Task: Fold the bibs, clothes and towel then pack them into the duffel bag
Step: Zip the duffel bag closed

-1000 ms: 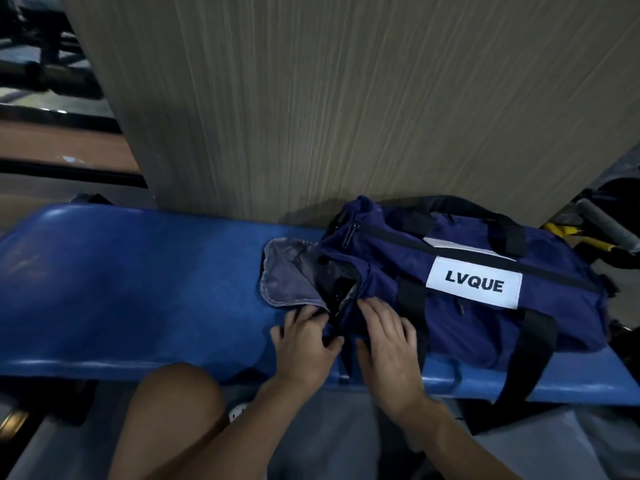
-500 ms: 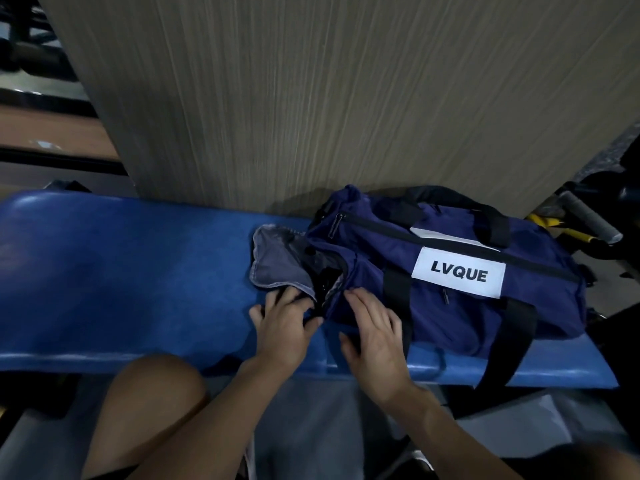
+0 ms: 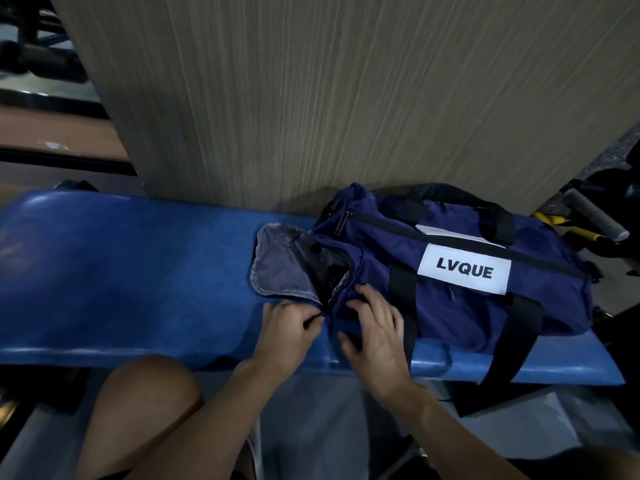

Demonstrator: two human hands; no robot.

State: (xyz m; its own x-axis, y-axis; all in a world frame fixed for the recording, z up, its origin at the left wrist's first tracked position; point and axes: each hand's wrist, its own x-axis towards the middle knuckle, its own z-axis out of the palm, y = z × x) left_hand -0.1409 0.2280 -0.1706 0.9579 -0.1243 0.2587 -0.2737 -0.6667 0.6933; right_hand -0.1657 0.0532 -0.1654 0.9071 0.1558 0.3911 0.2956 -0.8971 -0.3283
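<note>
**Item 1. Duffel bag** [image 3: 467, 317]: navy fabric, lying on its side at 4 o'clock from the centre of the view, on the right part of the bench. It carries a white label [image 3: 464, 273] printed "LVQUE". Black webbing straps [image 3: 403, 285] run across the body, and one hangs over the bench's near edge at 5 o'clock. A long black zipper [image 3: 450, 242] along the top side appears closed. At the bag's 9 o'clock end, an end flap [image 3: 280, 271] with grey lining is folded open flat onto the bench. The opening behind it is dark, and its contents cannot be told.

**Item 2. Left hand** [image 3: 287, 327]: at 6 o'clock, just below the flap. The fingers are curled, with thumb and forefinger pinching the dark edge of the bag's end opening.

**Item 3. Right hand** [image 3: 377, 330]: just beside the left hand, at its 3 o'clock. It lies palm down on the bag's near corner with the fingers spread and only slightly bent, gripping nothing.

**Item 4. Bench** [image 3: 121, 271]: blue padded top, spanning from 9 to 4 o'clock.

**Item 5. Panel** [image 3: 311, 98]: upright, wood-grain, directly behind the bench at 12 o'clock, touching the bag's far side.

**Item 6. Knee** [image 3: 145, 393]: bare, at 7 o'clock, below the bench edge.

**Item 7. Bar with grey grip** [image 3: 595, 216]: at 3 o'clock, beyond the bag, beside yellow parts whose kind cannot be told.
</note>
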